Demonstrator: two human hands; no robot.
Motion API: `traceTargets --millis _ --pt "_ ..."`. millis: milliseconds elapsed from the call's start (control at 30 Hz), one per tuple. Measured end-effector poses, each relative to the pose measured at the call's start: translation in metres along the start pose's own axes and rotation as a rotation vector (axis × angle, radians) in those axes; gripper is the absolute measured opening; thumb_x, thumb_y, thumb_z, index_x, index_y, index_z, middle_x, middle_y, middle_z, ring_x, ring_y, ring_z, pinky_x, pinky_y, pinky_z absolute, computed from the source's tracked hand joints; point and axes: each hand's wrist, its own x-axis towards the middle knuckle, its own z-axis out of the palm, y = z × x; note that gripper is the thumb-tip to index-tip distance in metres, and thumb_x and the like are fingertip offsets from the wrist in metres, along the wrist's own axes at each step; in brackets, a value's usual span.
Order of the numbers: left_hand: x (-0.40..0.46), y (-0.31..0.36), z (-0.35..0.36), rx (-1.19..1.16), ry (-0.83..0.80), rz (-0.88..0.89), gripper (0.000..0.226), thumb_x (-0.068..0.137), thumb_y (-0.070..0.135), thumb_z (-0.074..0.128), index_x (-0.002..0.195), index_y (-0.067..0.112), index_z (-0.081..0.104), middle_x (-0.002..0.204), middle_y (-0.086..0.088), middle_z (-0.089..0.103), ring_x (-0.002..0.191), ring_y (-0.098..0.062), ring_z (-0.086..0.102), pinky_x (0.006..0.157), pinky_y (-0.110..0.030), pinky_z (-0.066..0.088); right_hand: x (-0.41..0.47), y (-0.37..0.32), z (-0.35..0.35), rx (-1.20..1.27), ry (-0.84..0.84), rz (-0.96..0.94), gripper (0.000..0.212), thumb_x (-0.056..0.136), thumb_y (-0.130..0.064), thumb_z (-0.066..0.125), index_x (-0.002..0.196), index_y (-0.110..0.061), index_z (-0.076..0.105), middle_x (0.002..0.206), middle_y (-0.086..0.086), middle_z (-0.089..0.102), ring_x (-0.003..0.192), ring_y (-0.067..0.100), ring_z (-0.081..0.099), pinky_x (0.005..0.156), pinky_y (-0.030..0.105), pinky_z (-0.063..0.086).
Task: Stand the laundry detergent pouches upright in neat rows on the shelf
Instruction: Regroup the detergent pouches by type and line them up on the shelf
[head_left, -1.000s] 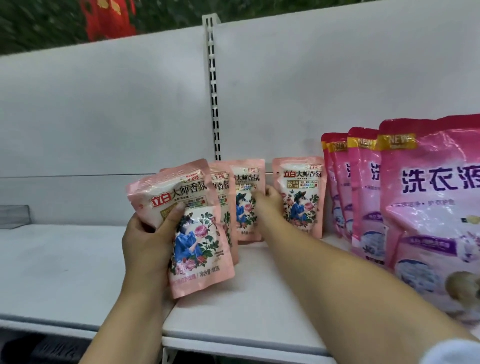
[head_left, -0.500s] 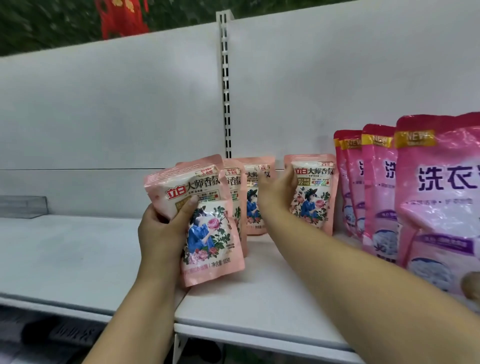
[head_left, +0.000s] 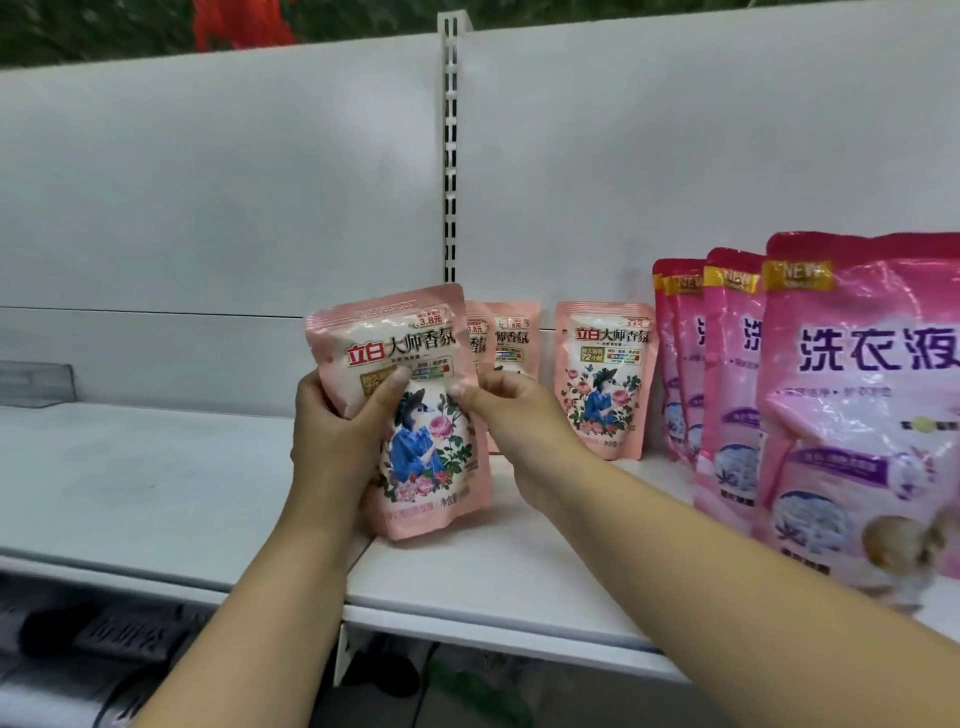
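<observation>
White metal shelf (head_left: 156, 483), pale back panel (head_left: 208, 197) and a slotted upright (head_left: 450, 156) behind: this is where we work, looking down over both forearms.

Item one: the held pouch (head_left: 410, 415), salmon pink, printed with a figure in blue among roses and a 3.8 price tag at its top corner. We keep it upright, tilted slightly, with its lower edge at or just above the shelf near the front; we cannot tell whether it touches. Our left hand (head_left: 337, 441) wraps its left edge, thumb across the front, so that grip is clenched on the pouch. Our right hand (head_left: 498, 410) pinches its right edge at mid-height, fingers curled.

Item two: two matching pouches (head_left: 511, 338) standing close together just behind the held one, partly hidden by it and by our right hand.

Item three: a single matching pouch (head_left: 605, 379) standing upright further right, apart from the pair, face forward.

Item four: large pink detergent bags (head_left: 857, 415) with purple lettering and yellow NEW tabs, standing in a row front to back along the right end of the shelf, just beside the single pouch.

Item five: a clear plastic divider (head_left: 36, 384) at the far left, against the back.
</observation>
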Motion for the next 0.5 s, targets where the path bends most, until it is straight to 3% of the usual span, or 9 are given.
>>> traceTargets --millis 100,167,233,400,467,500 --pt "0.000 -0.001 -0.001 0.060 -0.005 0.010 0.094 0.043 0.086 0.060 0.112 0.023 0.054 0.103 -0.004 0.067 0.098 -0.028 0.064 0.089 -0.053 0.048 0.003 -0.001 -0.009 0.091 0.085 0.067 0.012 0.089 -0.022 0.057 0.078 -0.018 0.056 0.076 -0.001 0.067 0.070 0.015 0.064 0.065 0.028 0.052" --pt "-0.001 -0.001 -0.001 0.064 0.003 -0.001 0.096 0.042 0.088 0.056 0.113 0.025 0.055 0.102 -0.003 0.067 0.099 -0.027 0.063 0.090 -0.054 0.047 0.006 -0.002 -0.017 0.130 0.139 0.122 0.011 0.091 -0.024 0.054 0.082 -0.019 0.055 0.086 0.004 0.070 0.080 0.022 0.067 0.079 0.042 0.055" --pt "-0.002 -0.001 0.000 0.053 0.001 -0.013 0.091 0.041 0.085 0.059 0.113 0.029 0.054 0.102 0.000 0.067 0.100 -0.026 0.063 0.091 -0.053 0.047 0.009 -0.004 -0.024 0.176 0.218 0.129 0.014 0.093 -0.025 0.050 0.080 -0.022 0.054 0.090 0.004 0.070 0.082 0.023 0.066 0.082 0.046 0.053" --pt "0.000 -0.005 0.001 0.152 -0.050 0.007 0.093 0.035 0.079 0.067 0.114 0.034 0.048 0.108 0.006 0.064 0.108 -0.023 0.059 0.094 -0.050 0.046 0.025 -0.005 -0.044 0.195 0.644 -0.072 0.016 0.096 -0.028 0.042 0.085 -0.020 0.049 0.083 0.002 0.060 0.073 0.021 0.060 0.068 0.034 0.053" --pt "0.002 -0.007 0.003 0.258 -0.064 0.036 0.102 0.032 0.080 0.067 0.120 0.035 0.042 0.115 0.007 0.060 0.113 -0.022 0.055 0.099 -0.050 0.040 0.030 0.003 -0.051 0.131 0.746 -0.053 0.012 0.098 -0.025 0.039 0.095 -0.017 0.047 0.080 0.000 0.054 0.063 0.014 0.049 0.054 0.026 0.042" --pt "0.001 -0.009 0.004 0.319 -0.073 0.044 0.106 0.032 0.078 0.066 0.125 0.034 0.038 0.119 0.006 0.058 0.115 -0.022 0.053 0.101 -0.050 0.038 0.032 0.007 -0.054 0.126 0.793 -0.022 0.009 0.098 -0.022 0.038 0.096 -0.017 0.045 0.084 0.001 0.054 0.064 0.013 0.047 0.056 0.024 0.039"
